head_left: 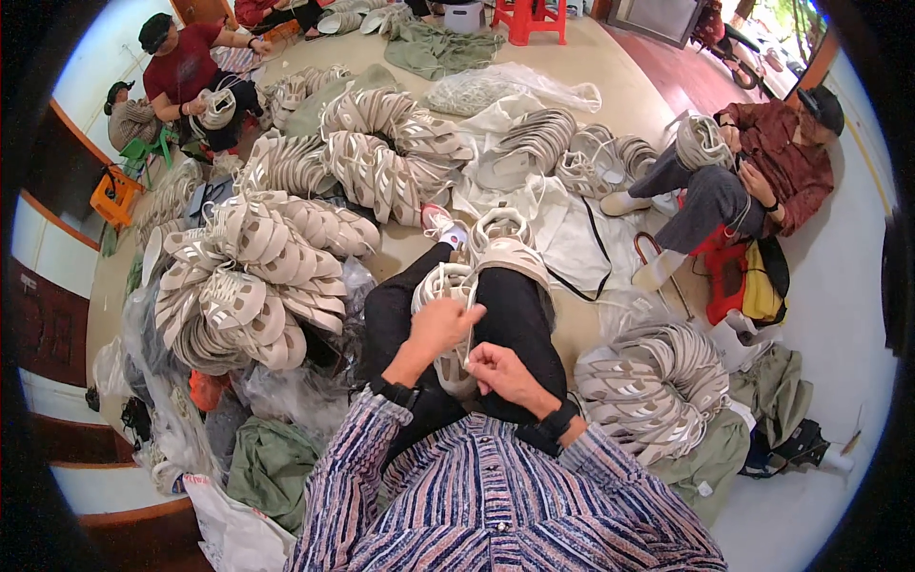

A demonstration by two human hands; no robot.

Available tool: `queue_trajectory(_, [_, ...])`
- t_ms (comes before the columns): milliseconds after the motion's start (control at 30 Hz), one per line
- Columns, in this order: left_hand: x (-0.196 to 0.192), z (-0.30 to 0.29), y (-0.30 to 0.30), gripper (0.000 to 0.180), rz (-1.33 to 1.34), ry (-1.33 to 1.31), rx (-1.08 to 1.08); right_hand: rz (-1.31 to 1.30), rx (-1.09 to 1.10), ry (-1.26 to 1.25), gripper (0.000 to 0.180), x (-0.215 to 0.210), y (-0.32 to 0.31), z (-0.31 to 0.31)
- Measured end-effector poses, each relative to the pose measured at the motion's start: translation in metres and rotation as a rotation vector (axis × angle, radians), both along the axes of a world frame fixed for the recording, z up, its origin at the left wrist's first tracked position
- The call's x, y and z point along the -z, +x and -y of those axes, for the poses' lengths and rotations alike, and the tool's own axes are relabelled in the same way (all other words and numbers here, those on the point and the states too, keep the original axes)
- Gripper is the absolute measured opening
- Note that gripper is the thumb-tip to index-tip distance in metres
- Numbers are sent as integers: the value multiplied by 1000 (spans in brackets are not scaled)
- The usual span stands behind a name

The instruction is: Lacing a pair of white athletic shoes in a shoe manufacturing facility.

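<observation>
- A pale beige shoe top with white laces sits upright between the person's knees, right under both hands.
- A thin white lace runs in the small gap between the two hands.
- The right hand has its thumb and finger pinched tight on the lace.
- The left hand is curled over the shoe top, with its thumb sticking out. I cannot tell what its fingers hold.
- A second beige shoe top rests on the person's right knee, in black cloth trousers.
- On the left is a big, round heap of beige shoe tops, packed close together.
- On the right, a ring of beige shoe tops lies near a green cloth.
- Farther right, a seated person in a dark red patterned shirt has another beige shoe top by the knees.
- Far off at the upper left, a person in a plain dark red shirt holds a pale shoe top.
- At the top stands a bright red plastic stool.
</observation>
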State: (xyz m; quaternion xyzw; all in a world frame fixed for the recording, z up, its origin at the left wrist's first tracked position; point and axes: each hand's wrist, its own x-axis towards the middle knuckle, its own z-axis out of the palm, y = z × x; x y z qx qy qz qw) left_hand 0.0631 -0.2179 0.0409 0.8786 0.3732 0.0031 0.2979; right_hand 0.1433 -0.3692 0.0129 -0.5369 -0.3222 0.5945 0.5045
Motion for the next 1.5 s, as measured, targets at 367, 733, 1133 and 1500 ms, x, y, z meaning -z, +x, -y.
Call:
queue_trajectory(367, [-24, 66, -42, 15, 188, -80, 465, 253, 29, -273, 34, -9, 34, -39])
queue_trajectory(733, [-5, 42, -45, 18, 455, -264, -73, 583, 92, -29, 24, 0, 23, -24])
queue_trajectory(1133, [43, 3, -26, 15, 98, 643, 169, 357, 34, -210, 17, 2, 16, -25])
queue_trajectory(1500, [68, -12, -67, 33, 350, -19, -443, 579, 47, 143, 22, 45, 4, -60])
